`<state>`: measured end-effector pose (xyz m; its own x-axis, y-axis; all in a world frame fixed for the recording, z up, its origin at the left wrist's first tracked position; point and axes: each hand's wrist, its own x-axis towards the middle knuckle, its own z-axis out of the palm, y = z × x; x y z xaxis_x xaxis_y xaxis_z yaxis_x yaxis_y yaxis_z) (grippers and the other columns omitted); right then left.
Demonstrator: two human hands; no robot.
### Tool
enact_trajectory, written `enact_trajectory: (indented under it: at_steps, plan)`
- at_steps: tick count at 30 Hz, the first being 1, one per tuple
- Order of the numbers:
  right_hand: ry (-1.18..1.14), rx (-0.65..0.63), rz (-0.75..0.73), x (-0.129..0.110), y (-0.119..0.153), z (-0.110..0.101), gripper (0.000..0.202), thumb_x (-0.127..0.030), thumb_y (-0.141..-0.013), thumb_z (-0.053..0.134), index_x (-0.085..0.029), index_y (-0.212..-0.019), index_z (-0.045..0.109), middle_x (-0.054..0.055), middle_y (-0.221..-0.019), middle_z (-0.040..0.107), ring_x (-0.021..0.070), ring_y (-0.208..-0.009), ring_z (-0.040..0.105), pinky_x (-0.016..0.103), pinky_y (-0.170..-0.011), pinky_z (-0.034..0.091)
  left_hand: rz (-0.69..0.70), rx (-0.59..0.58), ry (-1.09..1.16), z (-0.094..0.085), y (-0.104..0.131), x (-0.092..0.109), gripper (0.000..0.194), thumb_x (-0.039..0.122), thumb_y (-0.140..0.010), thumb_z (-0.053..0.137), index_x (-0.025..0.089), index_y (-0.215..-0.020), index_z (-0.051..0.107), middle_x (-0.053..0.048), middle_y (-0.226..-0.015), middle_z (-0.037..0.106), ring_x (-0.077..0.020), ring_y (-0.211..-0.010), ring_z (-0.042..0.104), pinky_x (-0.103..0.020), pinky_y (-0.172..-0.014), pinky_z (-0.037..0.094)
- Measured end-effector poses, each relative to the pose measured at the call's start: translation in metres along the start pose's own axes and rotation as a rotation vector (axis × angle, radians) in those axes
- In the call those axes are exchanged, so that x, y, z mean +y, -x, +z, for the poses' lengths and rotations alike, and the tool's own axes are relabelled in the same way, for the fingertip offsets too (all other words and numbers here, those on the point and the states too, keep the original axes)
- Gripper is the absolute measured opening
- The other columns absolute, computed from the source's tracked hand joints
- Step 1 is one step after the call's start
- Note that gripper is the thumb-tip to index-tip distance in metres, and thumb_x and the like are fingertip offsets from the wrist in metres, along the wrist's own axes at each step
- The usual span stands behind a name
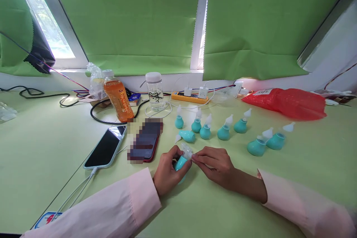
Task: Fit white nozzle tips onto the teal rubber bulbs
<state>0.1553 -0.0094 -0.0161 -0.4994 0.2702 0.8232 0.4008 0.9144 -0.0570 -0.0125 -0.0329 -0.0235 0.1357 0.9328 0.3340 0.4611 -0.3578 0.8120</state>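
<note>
My left hand (171, 169) is wrapped round a teal nasal aspirator (180, 163), a squeeze bulb, held tilted just above the table. Clear, crinkled-looking plastic (186, 150) sits at the top of this bulb. From the right, my right hand (216, 165) pinches the edge of that plastic between thumb and fingertips. Whether it is a nozzle or a wrapper, I cannot tell. Beyond my hands stand several more teal aspirators with whitish nozzles, among them a front one (256, 147) and a middle one (223, 131). Another aspirator (187, 135) lies on its side close to my left fingers.
Left of my hands lie a red-cased phone (145, 141), partly pixelated, and a pale-blue-cased phone (106, 148) on a white cable. Behind stand an orange drink bottle (118, 98), a clear bottle (155, 93), an orange power strip (189, 97) and a red plastic bag (287, 103).
</note>
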Motion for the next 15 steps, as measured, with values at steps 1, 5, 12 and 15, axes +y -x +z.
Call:
enact_trajectory:
  at_steps: [1,5,12,15]
  plan:
    - [0.036,-0.021,-0.023,-0.0001,-0.0002,-0.0011,0.011,-0.008,-0.076,0.053,-0.014,-0.083,0.060,0.004,-0.067,0.063,0.0108,-0.057,0.055,0.022,-0.048,0.042,0.015,0.012,-0.022,0.0001,0.0005,0.0003,0.019,0.033,-0.071,0.055,0.018,-0.070,0.043,0.003,-0.060,0.049,-0.0100,-0.054,0.044,-0.022,-0.052,0.039]
    - [0.219,-0.132,-0.147,0.0014,0.0025,-0.0026,0.012,-0.008,-0.078,0.049,-0.011,-0.085,0.058,0.006,-0.068,0.062,0.0140,-0.058,0.053,0.026,-0.049,0.040,0.053,0.043,-0.080,0.0003,0.0017,0.0024,0.017,0.031,-0.070,0.055,0.018,-0.070,0.045,0.003,-0.058,0.051,-0.0106,-0.053,0.047,-0.022,-0.053,0.041]
    - [0.254,-0.189,-0.091,0.0043,0.0063,0.0046,0.009,-0.007,-0.081,0.044,-0.011,-0.080,0.052,0.003,-0.065,0.057,0.0132,-0.058,0.049,0.025,-0.048,0.035,-0.020,0.011,-0.005,0.0000,-0.0006,0.0028,0.019,0.033,-0.071,0.055,0.017,-0.070,0.045,0.002,-0.061,0.052,-0.0107,-0.054,0.046,-0.022,-0.052,0.039]
    - [0.210,-0.159,-0.025,0.0067,0.0061,0.0060,0.008,-0.008,-0.082,0.043,-0.012,-0.081,0.050,0.002,-0.065,0.057,0.0117,-0.057,0.049,0.023,-0.048,0.035,-0.075,0.001,0.060,-0.0002,-0.0023,0.0023,0.021,0.034,-0.071,0.055,0.017,-0.070,0.044,0.002,-0.059,0.050,-0.0108,-0.054,0.045,-0.022,-0.052,0.038]
